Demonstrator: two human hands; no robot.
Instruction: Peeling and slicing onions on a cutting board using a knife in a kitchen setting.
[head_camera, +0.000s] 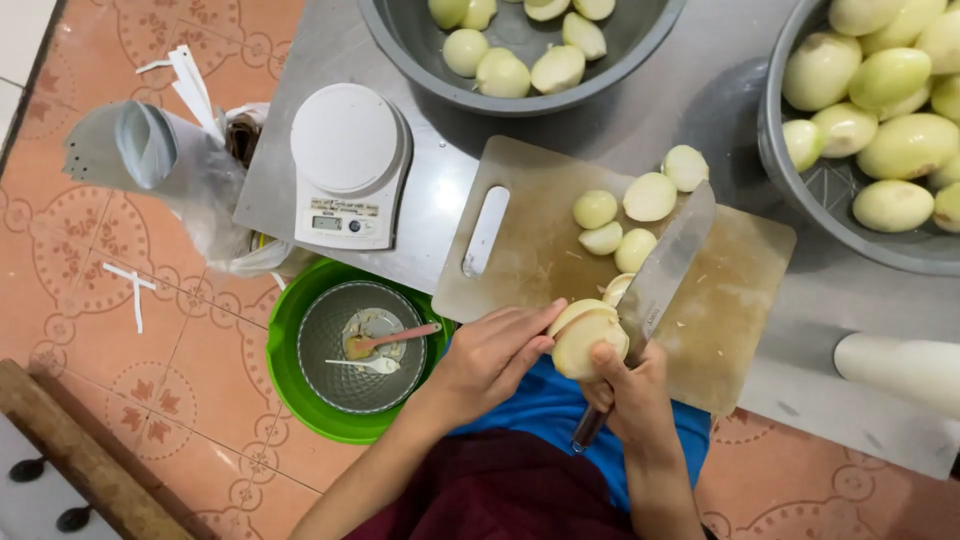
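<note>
My left hand (490, 355) holds a peeled, pale onion (585, 338) at the near edge of a wooden cutting board (530, 250). My right hand (630, 395) grips the dark handle of a large knife (665, 265), its thumb resting on the onion. The broad blade points away across the board. Several cut onion halves (630, 210) lie on the board beyond the blade.
A grey bowl (480, 85) with onion halves sits at the far middle, and a grey tub (800, 190) of whole peeled onions at the right. A white kitchen scale (350, 165) stands left of the board. A green basin (290, 380) holding a metal bowl with spoons rests on the tiled floor.
</note>
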